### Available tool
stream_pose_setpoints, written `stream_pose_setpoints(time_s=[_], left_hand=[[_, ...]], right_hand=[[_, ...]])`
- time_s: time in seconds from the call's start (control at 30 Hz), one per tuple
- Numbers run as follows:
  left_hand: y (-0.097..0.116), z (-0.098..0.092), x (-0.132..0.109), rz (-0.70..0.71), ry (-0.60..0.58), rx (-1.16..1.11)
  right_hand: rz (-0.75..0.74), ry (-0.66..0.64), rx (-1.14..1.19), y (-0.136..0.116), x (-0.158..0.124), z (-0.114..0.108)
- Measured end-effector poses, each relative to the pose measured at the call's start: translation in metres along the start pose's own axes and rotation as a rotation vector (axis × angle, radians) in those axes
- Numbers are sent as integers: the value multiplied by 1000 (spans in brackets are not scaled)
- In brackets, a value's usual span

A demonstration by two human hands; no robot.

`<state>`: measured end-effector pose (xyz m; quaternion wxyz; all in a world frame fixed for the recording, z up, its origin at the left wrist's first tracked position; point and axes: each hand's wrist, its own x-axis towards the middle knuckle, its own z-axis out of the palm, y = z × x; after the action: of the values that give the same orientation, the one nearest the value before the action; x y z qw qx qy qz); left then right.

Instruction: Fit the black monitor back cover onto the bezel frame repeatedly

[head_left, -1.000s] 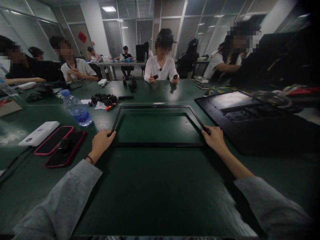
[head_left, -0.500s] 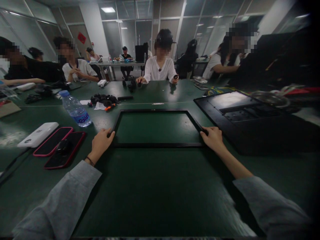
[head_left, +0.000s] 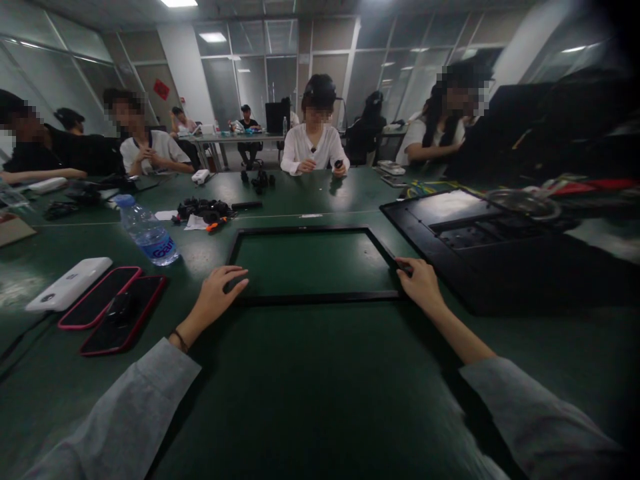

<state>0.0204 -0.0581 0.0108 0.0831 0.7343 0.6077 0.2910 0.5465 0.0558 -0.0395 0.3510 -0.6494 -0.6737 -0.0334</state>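
A thin black rectangular frame (head_left: 320,297), like a screen bezel, lies on the green table (head_left: 320,387) in front of me. My left hand (head_left: 217,291) is over its left side, thumb and fingers parted, no longer closed around the bar. On the opposite side, my right hand (head_left: 423,283) keeps its thumb and fingers around the right bar. Right of that hand is a large black panel (head_left: 500,267) with recesses in it.
On the left are a water bottle (head_left: 150,233), a white device (head_left: 70,283) with a cable and two red-edged phones (head_left: 125,317). Black gear (head_left: 205,210) lies farther back. Across the table sits a person in white (head_left: 313,143), holding a small dark object; others sit nearby.
My left hand has loosened from the frame's left bar and its fingers have spread inward. My right hand stays on the frame. The view has tilted up slightly.
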Motion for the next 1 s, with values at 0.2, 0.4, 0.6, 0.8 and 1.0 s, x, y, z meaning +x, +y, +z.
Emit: stream_pose_setpoints(time_s=[0.2,0.4,0.6,0.8,1.0], left_hand=[[20,-1,-8,5,-222,45],[16,0,-6,-7,-206,27],[7,4,-2,-56,-101,-68],[8,0,-3,-163,-40,-101],[6,-1,1,-239,37,-198]], right_hand=[[70,-5,79,-5,-1,-7],[79,10,135,-7,2,-10],[44,-24,203,-11,3,-8],[50,181,-4,-9,5,-47],[411,594,-154,55,-6,-101]])
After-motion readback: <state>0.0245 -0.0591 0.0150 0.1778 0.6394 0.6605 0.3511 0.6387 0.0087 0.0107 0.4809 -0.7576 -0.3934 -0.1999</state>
